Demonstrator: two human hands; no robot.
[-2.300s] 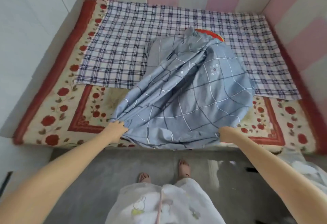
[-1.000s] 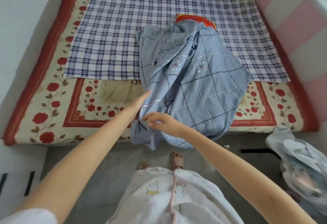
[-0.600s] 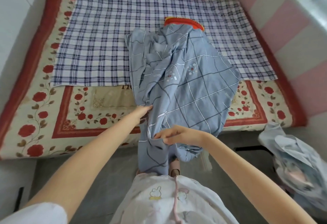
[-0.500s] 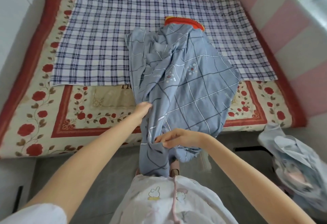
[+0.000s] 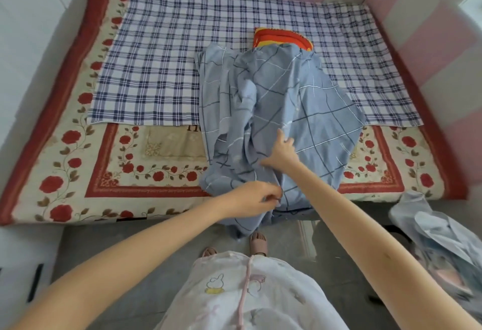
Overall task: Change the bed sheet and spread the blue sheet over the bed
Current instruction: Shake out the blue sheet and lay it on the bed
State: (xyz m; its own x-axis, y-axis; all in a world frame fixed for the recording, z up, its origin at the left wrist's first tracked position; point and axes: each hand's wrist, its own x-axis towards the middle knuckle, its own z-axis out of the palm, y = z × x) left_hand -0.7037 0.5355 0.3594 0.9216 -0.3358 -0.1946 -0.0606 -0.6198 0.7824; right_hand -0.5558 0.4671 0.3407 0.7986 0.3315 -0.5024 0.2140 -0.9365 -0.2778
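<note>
The blue checked sheet (image 5: 276, 110) lies bunched in a heap across the middle of the bed (image 5: 78, 168), its near end hanging over the front edge toward the floor. My left hand (image 5: 257, 198) grips a fold of the blue sheet at the bed's front edge, fingers curled into the cloth. My right hand (image 5: 283, 151) reaches further in and rests on the sheet with fingers spread, touching a fold. A purple plaid cloth (image 5: 161, 69) covers the far half of the bed, over a rose-patterned cover.
A red and yellow pillow (image 5: 281, 37) peeks out behind the blue heap. Padded pink and white walls (image 5: 427, 29) enclose the bed on three sides. A crumpled pale bundle (image 5: 438, 235) lies on the grey floor at the right. My feet stand at the bed's edge.
My hands have swapped places: the left dropped to the sheet's hanging edge and took hold, while the right let go and reached forward onto the heap. The sheet is more bunched.
</note>
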